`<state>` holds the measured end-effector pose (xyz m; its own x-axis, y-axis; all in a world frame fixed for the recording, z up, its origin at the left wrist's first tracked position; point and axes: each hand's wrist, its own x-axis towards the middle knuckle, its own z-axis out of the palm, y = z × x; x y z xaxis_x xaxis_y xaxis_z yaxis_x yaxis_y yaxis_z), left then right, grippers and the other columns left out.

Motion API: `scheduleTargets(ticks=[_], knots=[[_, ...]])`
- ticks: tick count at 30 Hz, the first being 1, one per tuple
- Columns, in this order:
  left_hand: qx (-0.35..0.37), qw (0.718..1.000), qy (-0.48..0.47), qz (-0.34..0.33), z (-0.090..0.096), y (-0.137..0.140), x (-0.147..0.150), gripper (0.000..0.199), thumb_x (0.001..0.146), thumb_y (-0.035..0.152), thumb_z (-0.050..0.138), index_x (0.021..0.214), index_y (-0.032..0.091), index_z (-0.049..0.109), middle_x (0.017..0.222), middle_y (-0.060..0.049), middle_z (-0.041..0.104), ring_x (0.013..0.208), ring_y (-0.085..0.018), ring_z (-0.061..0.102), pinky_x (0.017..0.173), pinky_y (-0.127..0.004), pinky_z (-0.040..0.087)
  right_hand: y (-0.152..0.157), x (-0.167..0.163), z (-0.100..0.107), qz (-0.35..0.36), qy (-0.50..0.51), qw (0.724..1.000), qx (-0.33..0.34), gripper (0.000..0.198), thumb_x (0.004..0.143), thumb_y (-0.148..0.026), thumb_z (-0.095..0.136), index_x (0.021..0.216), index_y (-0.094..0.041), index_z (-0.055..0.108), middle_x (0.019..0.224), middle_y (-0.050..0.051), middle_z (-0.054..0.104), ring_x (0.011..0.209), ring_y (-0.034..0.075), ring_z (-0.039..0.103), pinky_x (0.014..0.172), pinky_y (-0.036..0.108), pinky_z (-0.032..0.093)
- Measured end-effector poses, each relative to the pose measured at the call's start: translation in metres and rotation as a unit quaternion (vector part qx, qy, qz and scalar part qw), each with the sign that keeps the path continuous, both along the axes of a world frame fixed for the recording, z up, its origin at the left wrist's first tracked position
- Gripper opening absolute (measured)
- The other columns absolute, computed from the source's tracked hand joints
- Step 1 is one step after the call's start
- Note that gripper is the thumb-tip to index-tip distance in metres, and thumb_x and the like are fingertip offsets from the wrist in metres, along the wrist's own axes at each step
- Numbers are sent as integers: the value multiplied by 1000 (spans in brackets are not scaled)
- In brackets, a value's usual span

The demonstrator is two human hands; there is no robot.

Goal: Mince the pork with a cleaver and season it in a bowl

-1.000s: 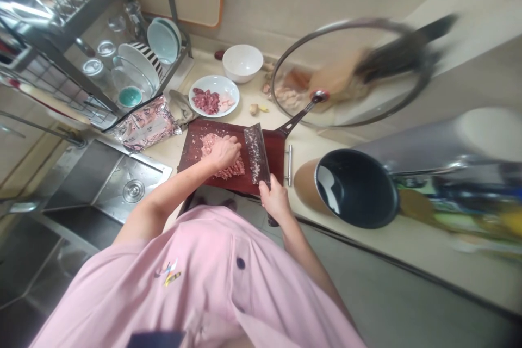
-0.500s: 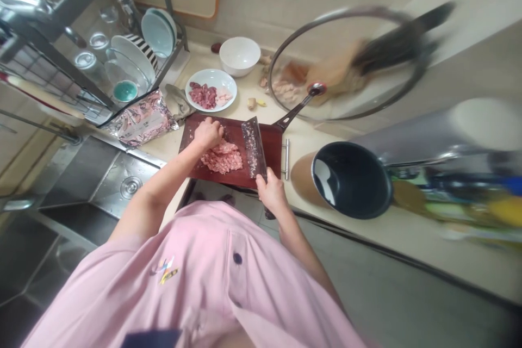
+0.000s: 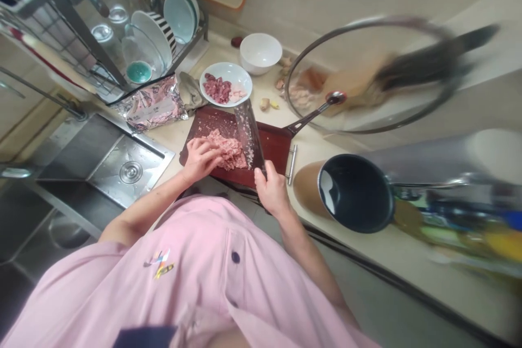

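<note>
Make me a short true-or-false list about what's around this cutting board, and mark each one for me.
1. Your right hand grips the cleaver by its handle. True.
2. The cleaver's blade is spotless. False: pale bits cling to it.
3. Your left hand is at the left side of the minced meat. True.
4. The plate of darker meat stands on the board. False: the plate is on the counter, beyond the cutting board.
5. The sink is right of the board. False: the sink is on the left.
6. A dark pot stands to the right of the board. True.
</note>
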<state>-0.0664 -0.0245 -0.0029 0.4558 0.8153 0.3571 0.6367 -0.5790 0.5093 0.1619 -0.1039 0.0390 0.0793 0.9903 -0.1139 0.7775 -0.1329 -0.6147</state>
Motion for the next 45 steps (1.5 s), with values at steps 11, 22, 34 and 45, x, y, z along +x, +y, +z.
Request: scheduleTargets(ticks=[11,22,34,45], knots=[[-32,939,-260,222,-36,23,-11,42,96,38,42,59,19,50,61,-1,50,62,-13,47,65,-29,37,23,-22,12,128,-134,979,-85,37,96,-29,34,121,-14,55,83,13,71,74,25,67,63,28,39],[-41,919,-312,239,-39,18,-14,43,95,41,43,57,18,46,59,1,44,58,-12,43,61,-27,35,24,-32,14,165,-163,965,-119,37,93,-26,39,125,-16,55,80,11,71,70,24,66,61,28,37],[-42,904,-353,239,-41,16,-15,45,94,43,45,57,18,47,58,1,45,58,-12,44,61,-28,36,19,-35,9,192,-167,963,-87,30,95,-27,37,115,-17,57,79,9,71,69,21,65,59,27,33],[-19,887,-385,253,-41,14,-15,46,94,44,44,55,19,45,57,1,45,57,-12,44,60,-28,36,14,-41,15,219,-178,953,-110,26,94,-25,39,110,-19,58,83,7,70,65,18,62,57,26,29]])
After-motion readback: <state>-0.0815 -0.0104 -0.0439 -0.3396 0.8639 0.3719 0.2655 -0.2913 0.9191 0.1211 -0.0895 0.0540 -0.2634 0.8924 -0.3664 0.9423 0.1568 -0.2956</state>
